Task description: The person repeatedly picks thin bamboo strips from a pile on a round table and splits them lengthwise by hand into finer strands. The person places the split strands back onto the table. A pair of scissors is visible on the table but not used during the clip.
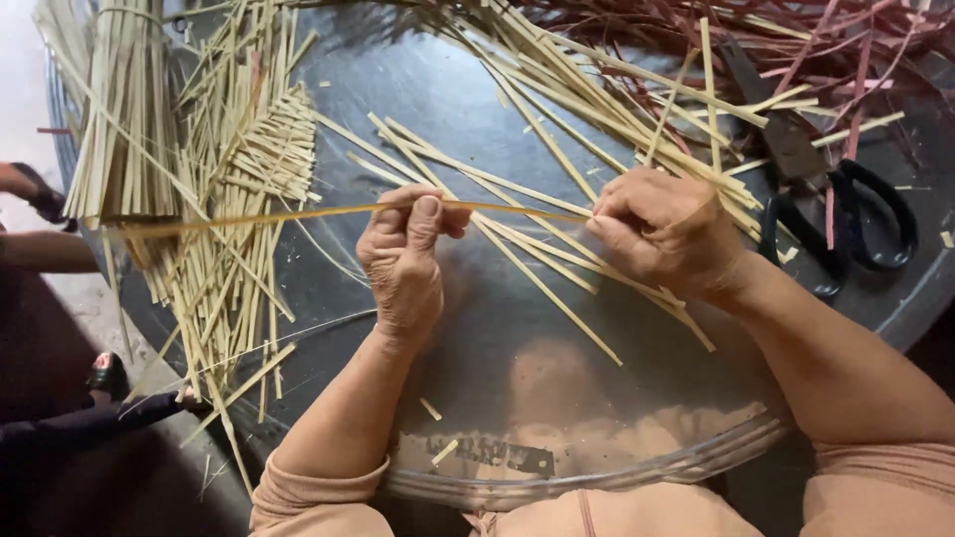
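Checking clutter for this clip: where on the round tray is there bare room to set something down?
Bare tray lies near the rim, below the left hand and right hand. Crowded: bamboo strips left, scissors and reddish strips upper right.

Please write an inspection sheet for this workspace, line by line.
Surface: dark shiny round metal tray, bare in the middle.
Job's things: one long thin yellow bamboo strip, held level between both hands.
Clutter: loose pale bamboo strips, a half-woven strip mat, a bundle of strips, reddish strips, black-handled scissors.
Hands: left hand and right hand pinch the strip.
Cables: nothing seen.
Surroundings: another person's arm at the left edge.
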